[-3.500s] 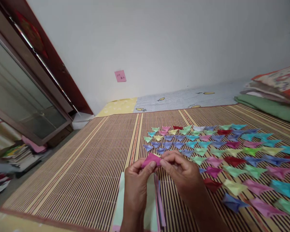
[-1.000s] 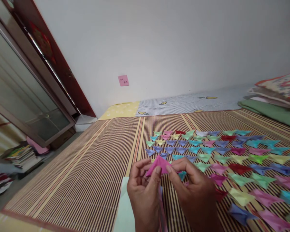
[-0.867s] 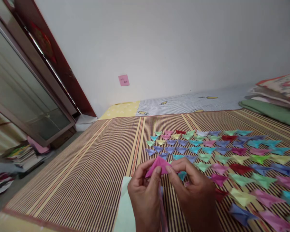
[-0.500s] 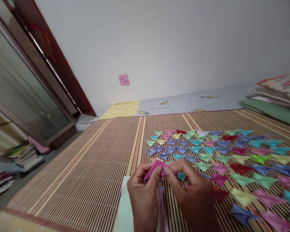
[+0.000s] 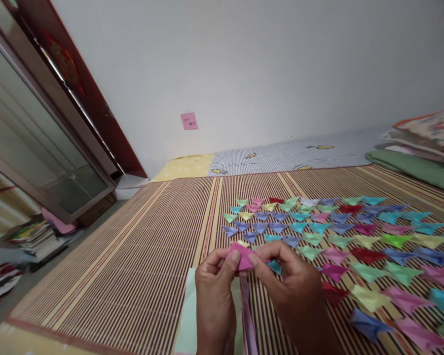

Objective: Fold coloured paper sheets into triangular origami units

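A folded piece of magenta paper (image 5: 241,256) is held up between both hands, above the striped mat. My left hand (image 5: 216,291) pinches its left part, thumb on the near face. On the right end, my right hand (image 5: 290,281) grips the paper between thumb and fingers. Below and behind my left hand lies a stack of coloured paper sheets (image 5: 188,315), pale green on top. To the right spread rows of small folded paper boats (image 5: 366,255) in many colours; my right hand and forearm hide some of them.
The striped mat (image 5: 107,266) covers the bed. Folded bedding (image 5: 418,167) is piled at the far right. A pink note (image 5: 189,121) sticks to the wall. Books (image 5: 35,234) are stacked low at the left, beside a glass-panelled door (image 5: 48,128).
My left thumb has shifted up and left on the magenta paper, whose outline has gone from a peaked triangle to a flatter, tilted shape. Both hands still grip it.
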A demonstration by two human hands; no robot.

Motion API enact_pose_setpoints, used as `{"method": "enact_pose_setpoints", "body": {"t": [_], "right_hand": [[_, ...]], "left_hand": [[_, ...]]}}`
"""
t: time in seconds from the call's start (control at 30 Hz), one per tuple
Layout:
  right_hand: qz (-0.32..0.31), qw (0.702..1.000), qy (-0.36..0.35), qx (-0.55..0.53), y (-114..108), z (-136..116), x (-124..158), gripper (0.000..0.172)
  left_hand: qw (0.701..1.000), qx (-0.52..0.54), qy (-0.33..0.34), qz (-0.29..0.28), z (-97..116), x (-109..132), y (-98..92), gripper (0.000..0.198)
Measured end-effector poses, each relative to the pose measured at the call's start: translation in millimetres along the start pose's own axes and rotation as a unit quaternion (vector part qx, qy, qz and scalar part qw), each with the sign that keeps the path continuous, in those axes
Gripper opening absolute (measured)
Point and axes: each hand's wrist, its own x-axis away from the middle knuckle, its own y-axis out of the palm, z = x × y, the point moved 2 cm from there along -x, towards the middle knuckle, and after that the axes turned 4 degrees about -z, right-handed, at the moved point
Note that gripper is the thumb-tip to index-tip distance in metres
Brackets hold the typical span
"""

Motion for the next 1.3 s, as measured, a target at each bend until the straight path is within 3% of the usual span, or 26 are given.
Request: {"method": "enact_pose_setpoints", "body": {"t": [0.3,0.47,0.63,0.83,1.03,1.17,1.3], "right_hand": [[-0.010,0.996,0.046,-0.074,-7.1,15.8,-6.8,0.012],[-0.020,0.992,0.080,-0.096,-17.3,14.1,-13.9,0.020],[-0.144,0.980,0.095,-0.099,-7.3,13.5,-9.8,0.025],[-0.136,0.989,0.061,-0.024,-3.0,17.6,-6.5,0.031],[-0.177,0.981,0.065,-0.052,-7.3,18.4,-10.0,0.032],[-0.209,0.972,0.092,-0.062,-4.6,20.4,-9.3,0.024],[-0.209,0.974,0.082,-0.032,-1.9,21.8,-7.9,0.030]], "left_hand": [[0.999,0.035,-0.012,0.033,-7.0,-3.9,-2.7,0.033],[0.999,-0.003,0.011,0.050,-9.3,-7.6,-10.6,0.032],[0.999,0.009,0.000,0.037,-9.0,-4.9,-6.2,0.032],[0.998,0.038,-0.037,0.020,-8.2,-4.7,-1.4,0.033],[0.997,0.048,-0.049,0.022,-8.6,-5.8,-4.5,0.033],[0.999,0.015,-0.052,0.008,-9.4,-4.9,-6.1,0.032],[0.998,-0.022,-0.045,-0.026,-9.8,-6.7,-7.5,0.029]]}}
